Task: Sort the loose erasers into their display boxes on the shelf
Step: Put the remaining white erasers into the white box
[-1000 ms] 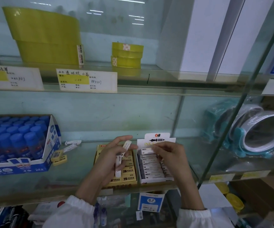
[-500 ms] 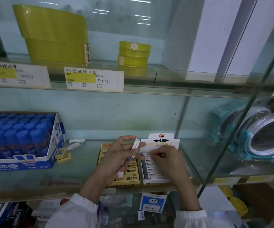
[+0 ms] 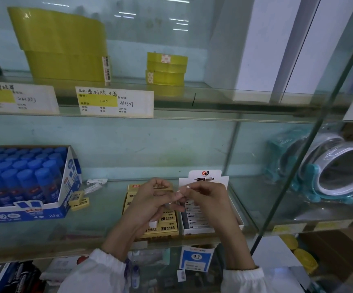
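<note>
My left hand (image 3: 150,199) grips white erasers over the yellow 2B eraser box (image 3: 169,226); one eraser end (image 3: 152,224) pokes out below the palm. My right hand (image 3: 207,199) meets the left fingertips and pinches a white eraser (image 3: 185,188) above the white display box (image 3: 235,218), which holds rows of white erasers (image 3: 194,220). Two loose white erasers (image 3: 97,182) and two loose yellow erasers (image 3: 80,203) lie on the glass shelf to the left.
A blue glue-stick box (image 3: 23,210) stands at the left of the shelf. Wrapped teal tape rolls (image 3: 330,172) sit behind a slanted glass edge (image 3: 287,187) on the right. Yellow tape rolls (image 3: 167,70) and price labels (image 3: 116,101) are on the shelf above.
My right hand has lifted from the white box up to the left fingertips. My left hand has curled tighter, and the eraser that stuck out upward is now between both hands.
</note>
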A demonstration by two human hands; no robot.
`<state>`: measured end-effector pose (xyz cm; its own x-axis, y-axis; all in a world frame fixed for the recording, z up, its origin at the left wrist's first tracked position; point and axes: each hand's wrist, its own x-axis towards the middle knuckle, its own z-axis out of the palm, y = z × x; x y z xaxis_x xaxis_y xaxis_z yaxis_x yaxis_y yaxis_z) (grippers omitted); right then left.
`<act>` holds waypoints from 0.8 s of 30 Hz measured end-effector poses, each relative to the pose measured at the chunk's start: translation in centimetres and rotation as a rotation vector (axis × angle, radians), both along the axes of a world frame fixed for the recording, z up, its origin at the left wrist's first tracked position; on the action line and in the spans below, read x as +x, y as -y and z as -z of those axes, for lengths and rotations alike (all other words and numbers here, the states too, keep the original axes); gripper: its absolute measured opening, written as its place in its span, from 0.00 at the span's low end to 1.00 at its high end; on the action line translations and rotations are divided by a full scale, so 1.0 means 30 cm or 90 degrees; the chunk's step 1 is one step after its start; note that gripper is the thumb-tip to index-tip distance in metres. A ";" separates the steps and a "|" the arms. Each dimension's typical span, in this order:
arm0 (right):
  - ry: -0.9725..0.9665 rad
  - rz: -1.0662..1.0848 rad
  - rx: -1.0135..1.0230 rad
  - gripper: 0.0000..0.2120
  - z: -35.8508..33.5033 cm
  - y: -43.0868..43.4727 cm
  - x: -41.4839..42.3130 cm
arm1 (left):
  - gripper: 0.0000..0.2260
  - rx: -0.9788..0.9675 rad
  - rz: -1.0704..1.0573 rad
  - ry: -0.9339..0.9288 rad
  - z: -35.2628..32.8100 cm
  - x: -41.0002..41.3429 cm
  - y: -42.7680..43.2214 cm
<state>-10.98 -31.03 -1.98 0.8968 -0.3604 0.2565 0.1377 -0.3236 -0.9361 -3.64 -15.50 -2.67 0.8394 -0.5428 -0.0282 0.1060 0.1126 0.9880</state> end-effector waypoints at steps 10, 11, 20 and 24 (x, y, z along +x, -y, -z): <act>-0.075 0.128 0.101 0.01 -0.008 0.093 -0.037 | 0.11 -0.095 -0.016 -0.051 0.017 0.031 0.003; -0.089 0.158 0.050 0.01 -0.001 0.108 -0.034 | 0.14 -0.108 -0.015 -0.065 0.019 0.033 0.000; -0.082 0.334 -0.081 0.08 0.056 0.093 0.011 | 0.23 -0.051 -0.047 -0.047 0.045 0.043 -0.007; -0.123 0.388 -0.198 0.04 0.052 0.066 0.026 | 0.23 -0.063 -0.032 -0.039 0.049 0.044 -0.008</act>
<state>-10.20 -33.00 -3.53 0.5988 -0.7484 0.2853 -0.3119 -0.5460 -0.7776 -2.33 -15.25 -4.14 0.8637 -0.5033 -0.0283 0.1573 0.2158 0.9637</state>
